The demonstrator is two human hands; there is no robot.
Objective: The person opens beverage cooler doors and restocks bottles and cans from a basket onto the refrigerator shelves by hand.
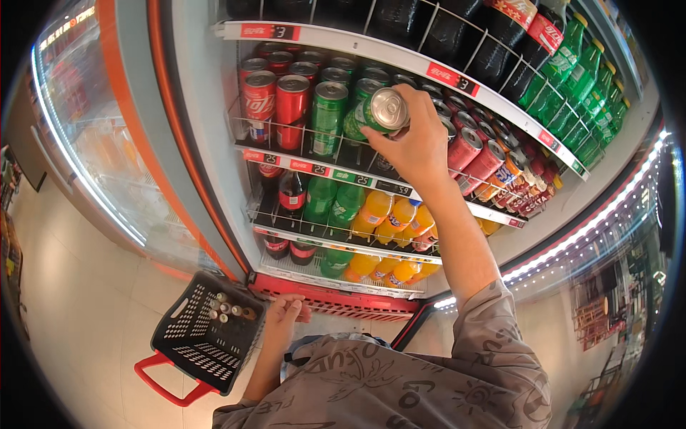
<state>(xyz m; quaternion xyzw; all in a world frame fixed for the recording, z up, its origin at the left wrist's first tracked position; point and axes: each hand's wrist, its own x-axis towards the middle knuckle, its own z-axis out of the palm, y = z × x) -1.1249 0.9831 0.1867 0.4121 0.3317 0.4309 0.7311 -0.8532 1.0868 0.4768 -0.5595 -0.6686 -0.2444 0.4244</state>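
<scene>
My right hand (415,134) is gripping a green soda can (367,115), tilted so that its silver lid faces me. It is at the can shelf of a drinks cooler, in front of upright cans. Left of it stand another green can (329,115) and red cola cans (292,110). To its right are pinkish-red cans (481,166). Low down, my left hand (286,313) hangs with nothing seen in it, its fingers loosely bent. Beside that hand is a black shopping basket (193,322) with a red handle (174,389); several small containers (225,308) are inside.
Wire guards and a price rail (332,174) front the can shelf. Large cola bottles (396,24) fill the shelf above. Orange soda bottles (375,212) and green bottles (321,198) are below. The open glass door (91,134) stands left, over a tiled floor (80,300).
</scene>
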